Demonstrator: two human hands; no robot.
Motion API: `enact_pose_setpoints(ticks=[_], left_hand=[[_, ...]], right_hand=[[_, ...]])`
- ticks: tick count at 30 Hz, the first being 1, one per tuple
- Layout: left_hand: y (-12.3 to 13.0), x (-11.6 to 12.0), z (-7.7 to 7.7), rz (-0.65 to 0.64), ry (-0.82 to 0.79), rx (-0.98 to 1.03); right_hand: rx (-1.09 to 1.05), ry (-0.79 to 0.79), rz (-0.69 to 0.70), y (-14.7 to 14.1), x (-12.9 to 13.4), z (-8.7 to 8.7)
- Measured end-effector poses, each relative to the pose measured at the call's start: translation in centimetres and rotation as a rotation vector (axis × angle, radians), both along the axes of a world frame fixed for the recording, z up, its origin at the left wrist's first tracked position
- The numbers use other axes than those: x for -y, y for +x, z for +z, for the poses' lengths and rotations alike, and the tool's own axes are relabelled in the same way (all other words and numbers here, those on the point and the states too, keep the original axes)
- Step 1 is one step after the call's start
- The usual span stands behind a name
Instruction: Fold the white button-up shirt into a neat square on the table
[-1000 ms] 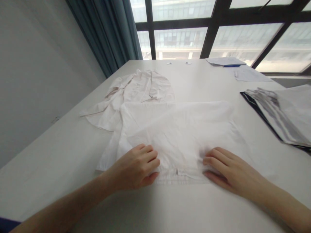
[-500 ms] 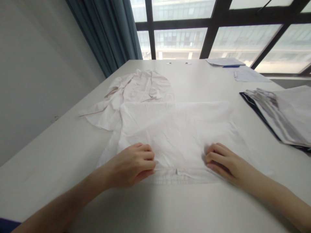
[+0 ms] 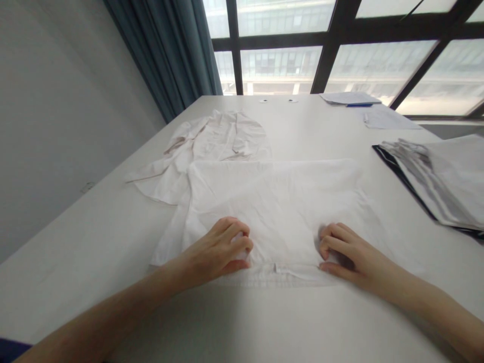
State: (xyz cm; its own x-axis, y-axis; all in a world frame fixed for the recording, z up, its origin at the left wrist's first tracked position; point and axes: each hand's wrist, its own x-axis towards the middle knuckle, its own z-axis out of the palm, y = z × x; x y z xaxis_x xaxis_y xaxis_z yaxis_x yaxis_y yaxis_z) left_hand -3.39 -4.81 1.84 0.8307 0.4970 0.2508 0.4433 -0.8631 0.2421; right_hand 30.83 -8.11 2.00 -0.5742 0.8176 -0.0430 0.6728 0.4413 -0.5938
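Observation:
A folded white shirt (image 3: 287,201) lies flat on the table in front of me, its stitched edge with a small tab towards me. My left hand (image 3: 223,249) rests on the left part of that near edge, fingers curled into the fabric and thumb lower down. On the right part, my right hand (image 3: 344,254) has its fingers bent over the cloth, with the thumb at the stitched band. Cloth shows between fingers and thumb of each hand. Behind the shirt, partly under its far edge, lies a crumpled white garment (image 3: 227,133).
On the right side of the white table (image 3: 264,322) sits a stack of folded white cloths (image 3: 449,176) on something black. Papers (image 3: 350,97) and a blue pen (image 3: 359,105) lie at the far right. Beyond are a teal curtain (image 3: 170,50) and windows.
My left hand has shifted slightly right and its fingers have bent more. The right thumb has moved a little down, away from the fingers. The shirt lies nearly as before.

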Motion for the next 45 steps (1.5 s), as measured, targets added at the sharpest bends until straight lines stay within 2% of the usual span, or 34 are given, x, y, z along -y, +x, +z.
enact_pose_setpoints(ticks=[7, 11, 16, 20, 22, 24, 26, 28, 30, 32, 34, 37, 39, 43, 44, 45], left_hand=[[-0.4, -0.1, -0.3, -0.083, -0.045, -0.179], [-0.4, -0.1, 0.0, -0.1, -0.076, -0.195], [-0.4, -0.2, 0.3, -0.125, -0.122, -0.232], [-0.2, -0.2, 0.8, -0.15, -0.175, -0.245], [-0.4, -0.3, 1.1, -0.163, -0.22, -0.23], [-0.9, -0.6, 1.2, -0.174, -0.286, -0.181], [-1.7, -1.1, 0.9, -0.13, -0.327, -0.103], [-2.6, -1.9, 0.2, 0.014, -0.283, -0.053], [-3.5, -2.8, -0.7, 0.223, -0.165, -0.073], [-4.1, -3.5, -1.4, 0.384, -0.06, -0.148], [-4.4, -3.8, -1.8, 0.438, -0.01, -0.219], [-4.4, -3.6, -1.9, 0.416, 0.001, -0.279], [-4.1, -3.1, -1.8, 0.396, 0.015, -0.281], [-3.0, -2.1, -1.1, 0.302, 0.076, -0.24], [-2.6, -2.1, -0.8, 0.291, 0.093, -0.225], [-2.2, -2.3, -0.5, 0.29, 0.109, -0.209]], right_hand=[[-0.03, -0.018, 0.008, 0.0, 0.2, 0.2], [-0.038, -0.003, -0.028, 0.0, 0.1, -0.1], [-0.037, -0.066, 0.01, 0.4, 0.0, 0.0], [-0.13, -0.095, -0.041, 0.7, 0.0, 0.4], [-0.165, -0.012, -0.139, 1.2, -0.2, 0.4], [-0.137, 0.157, -0.278, 2.2, -0.7, 0.1], [-0.046, 0.356, -0.428, 3.8, -1.5, -0.7], [0.076, 0.518, -0.551, 5.7, -2.4, -1.8], [0.198, 0.593, -0.615, 7.4, -3.2, -2.8], [0.261, 0.573, -0.632, 8.5, -3.6, -3.3], [0.244, 0.499, -0.665, 8.6, -3.8, -3.3], [0.183, 0.332, -0.726, 8.3, -3.5, -2.4], [0.19, 0.229, -0.702, 8.9, -3.1, -1.8], [0.28, 0.069, -0.617, 13.0, -1.9, -1.4], [0.312, 0.054, -0.614, 14.0, -1.7, -1.2], [0.331, 0.106, -0.621, 14.7, -1.7, -0.9]])
